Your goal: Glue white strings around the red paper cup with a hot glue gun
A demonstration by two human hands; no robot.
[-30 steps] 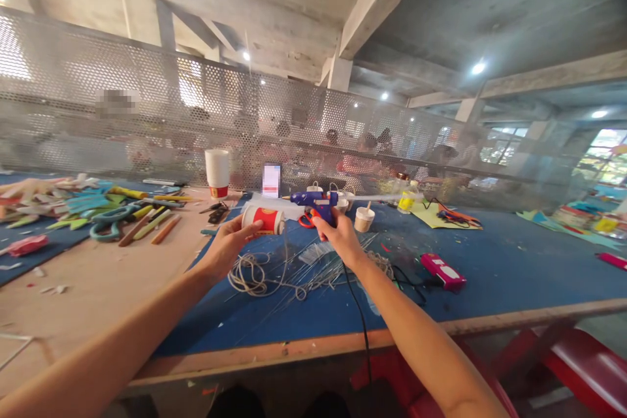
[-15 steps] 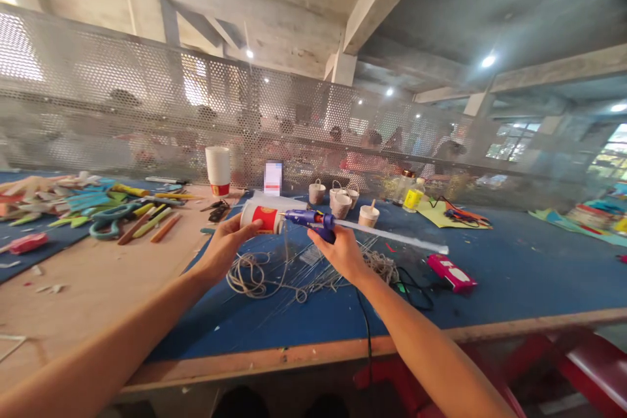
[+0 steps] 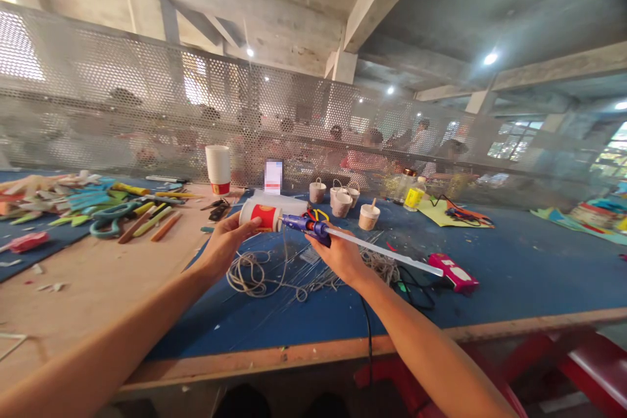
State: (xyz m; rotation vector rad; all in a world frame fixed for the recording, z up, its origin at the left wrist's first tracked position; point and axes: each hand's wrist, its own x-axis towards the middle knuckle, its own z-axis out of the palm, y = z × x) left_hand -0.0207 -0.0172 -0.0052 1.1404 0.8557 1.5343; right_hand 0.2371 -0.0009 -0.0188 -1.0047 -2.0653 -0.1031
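Note:
My left hand (image 3: pixel 232 240) is closed round a red and white paper cup (image 3: pixel 267 217), which lies sideways in the air above the table. In my right hand (image 3: pixel 337 253) is a blue hot glue gun (image 3: pixel 306 225), its nozzle at the cup's right end; whether it touches I cannot tell. A long translucent glue stick (image 3: pixel 386 253) sticks out of the gun's back. Grey cord (image 3: pixel 249 274) lies in loose coils under the hands, and one strand hangs down beside the cup. The black cable (image 3: pixel 368 333) runs over the table's front edge.
A stack of paper cups (image 3: pixel 218 170), a phone (image 3: pixel 273 176) and several small cord-wrapped buckets (image 3: pixel 341 202) stand at the back. Scissors (image 3: pixel 110 219) and craft pieces lie left. A yellow bottle (image 3: pixel 415 196) and a pink box (image 3: pixel 453 273) are right. A perforated metal screen (image 3: pixel 294 98) rises behind.
The glue gun has tilted, so its glue stick's rear end is lower and slightly left. My right hand has turned slightly with it. The cup and my left hand hardly moved.

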